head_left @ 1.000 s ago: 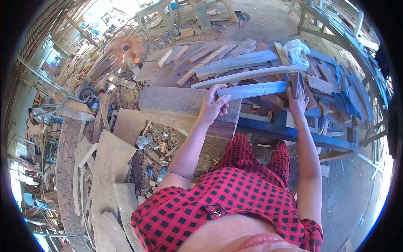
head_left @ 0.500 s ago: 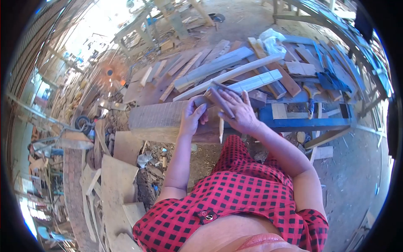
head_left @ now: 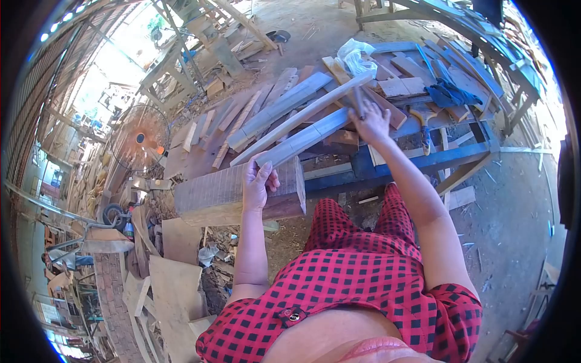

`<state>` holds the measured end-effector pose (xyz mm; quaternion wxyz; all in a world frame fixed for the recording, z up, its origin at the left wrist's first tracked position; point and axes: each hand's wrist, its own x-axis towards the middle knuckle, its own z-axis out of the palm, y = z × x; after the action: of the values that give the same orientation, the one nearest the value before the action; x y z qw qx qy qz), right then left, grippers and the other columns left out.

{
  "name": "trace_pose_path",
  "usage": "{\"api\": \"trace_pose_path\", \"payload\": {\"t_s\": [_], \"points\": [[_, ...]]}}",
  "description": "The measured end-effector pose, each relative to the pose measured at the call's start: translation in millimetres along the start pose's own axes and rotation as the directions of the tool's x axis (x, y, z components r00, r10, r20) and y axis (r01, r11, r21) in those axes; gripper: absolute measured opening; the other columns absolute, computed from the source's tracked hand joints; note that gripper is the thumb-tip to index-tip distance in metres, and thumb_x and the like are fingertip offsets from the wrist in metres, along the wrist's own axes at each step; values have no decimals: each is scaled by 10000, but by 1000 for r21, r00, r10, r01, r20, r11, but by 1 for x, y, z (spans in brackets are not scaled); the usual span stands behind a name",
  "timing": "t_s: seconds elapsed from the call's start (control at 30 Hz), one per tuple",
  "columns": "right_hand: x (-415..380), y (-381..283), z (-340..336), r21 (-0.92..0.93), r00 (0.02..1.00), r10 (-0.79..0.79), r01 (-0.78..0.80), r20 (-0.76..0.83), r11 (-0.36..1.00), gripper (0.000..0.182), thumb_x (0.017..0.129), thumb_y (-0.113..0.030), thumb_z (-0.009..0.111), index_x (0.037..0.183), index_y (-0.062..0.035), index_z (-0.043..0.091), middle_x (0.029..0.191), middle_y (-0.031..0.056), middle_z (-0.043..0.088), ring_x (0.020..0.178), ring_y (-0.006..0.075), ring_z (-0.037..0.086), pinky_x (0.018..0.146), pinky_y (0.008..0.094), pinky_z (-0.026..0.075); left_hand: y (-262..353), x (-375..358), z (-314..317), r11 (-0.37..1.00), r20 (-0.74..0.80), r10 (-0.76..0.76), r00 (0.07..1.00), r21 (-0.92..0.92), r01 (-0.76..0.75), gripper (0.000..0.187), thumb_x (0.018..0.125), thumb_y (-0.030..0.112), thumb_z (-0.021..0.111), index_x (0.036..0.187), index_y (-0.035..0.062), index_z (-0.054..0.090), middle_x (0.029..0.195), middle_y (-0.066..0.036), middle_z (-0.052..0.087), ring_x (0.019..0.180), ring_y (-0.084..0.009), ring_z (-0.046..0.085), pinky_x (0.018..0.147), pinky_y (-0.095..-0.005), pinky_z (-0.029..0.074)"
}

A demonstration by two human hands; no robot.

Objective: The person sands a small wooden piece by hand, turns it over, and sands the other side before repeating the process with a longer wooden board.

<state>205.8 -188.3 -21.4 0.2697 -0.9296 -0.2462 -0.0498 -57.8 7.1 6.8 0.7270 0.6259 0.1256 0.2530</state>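
My left hand (head_left: 261,184) is closed, fingers curled and thumb on the near end of a pale grey planed wooden strip (head_left: 305,136) with cross lines on it. This end lies above a thick rough-sawn timber beam (head_left: 236,184). Farther right, my right hand (head_left: 371,124) reaches over the wood pile with its fingers partly spread. A narrow dark piece of wood (head_left: 358,100), blurred, stands between its thumb and fingers. Another long pale strip (head_left: 302,118) lies just beyond the grey one.
Several boards and offcuts cover the low blue-framed bench (head_left: 399,166). On them are a clear plastic bag (head_left: 356,57), a dark blue cloth (head_left: 451,94) and a handsaw (head_left: 425,124). A fan (head_left: 140,138) stands at left. Sheets of board (head_left: 178,287) lean near my left side.
My right hand has moved away from my left, outward to the right, with the dark wood piece. My left hand now sits at the grey strip's end. The view has shifted slightly.
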Motion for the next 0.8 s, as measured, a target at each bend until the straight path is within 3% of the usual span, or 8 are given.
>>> {"api": "trace_pose_path", "payload": {"t_s": [0.03,0.17,0.23,0.43,0.57,0.63,0.73,0.8], "points": [[-9,-11,1,-19,999,-44,44,-8,999,606,895,-516,397,1404,-191,342,1424,82,374,1336,240,307,1073,566,106,0,0,0,1000,-1,2,1000,2,-2,391,850,269,658,1130,34,519,681,-27,573,487,-79,541,376,-166,403],[-75,-82,-13,121,868,-485,495,-103,860,661,866,-435,508,1435,-196,272,1384,89,424,1276,229,384,1018,507,208,-1,1,-2,1000,20,-11,1000,1,11,375,856,266,650,1121,34,522,684,-27,573,486,-79,540,377,-167,404],[-96,-106,-7,176,774,-620,633,-125,754,654,869,-459,508,1425,-188,296,1369,85,436,1269,232,394,1030,536,189,0,0,1,1000,-6,-2,1000,28,2,358,864,260,640,1115,34,522,690,-27,574,484,-78,538,378,-167,406],[-91,-91,7,209,702,-707,707,-86,676,628,879,-500,481,1393,-160,357,1356,93,452,1298,240,367,1068,574,129,-2,-1,1,1000,10,11,1000,19,-11,321,877,218,617,1120,34,517,694,-35,576,487,-91,547,378,-168,410],[-49,-43,-14,109,867,-499,497,-13,861,644,903,-502,429,1442,-202,245,1369,84,442,1303,227,362,1067,568,128,-1,0,-1,1000,8,-9,1000,11,9,306,881,205,605,1122,41,514,687,-40,580,500,-100,565,376,-171,413],[-31,-16,-25,54,955,-295,296,-16,954,633,911,-508,398,1449,-226,220,1374,76,437,1303,219,362,1064,569,137,-1,0,-1,1000,3,-14,1000,-3,14,306,880,213,604,1119,45,515,684,-40,580,497,-102,566,374,-172,412],[5,39,-7,-72,979,-196,192,-53,979,611,914,-511,383,1439,-223,258,1388,72,422,1309,220,353,1067,567,127,3,2,4,999,-24,-34,999,7,34,300,878,230,599,1104,50,517,674,-42,578,491,-106,567,368,-174,413],[12,51,-16,-90,992,-76,85,97,992,581,913,-501,386,1408,-202,335,1410,77,391,1319,228,335,1072,570,105,6,4,5,999,-58,-45,997,27,47,295,877,239,595,1092,52,519,668,-44,577,488,-107,568,364,-176,414]]}}
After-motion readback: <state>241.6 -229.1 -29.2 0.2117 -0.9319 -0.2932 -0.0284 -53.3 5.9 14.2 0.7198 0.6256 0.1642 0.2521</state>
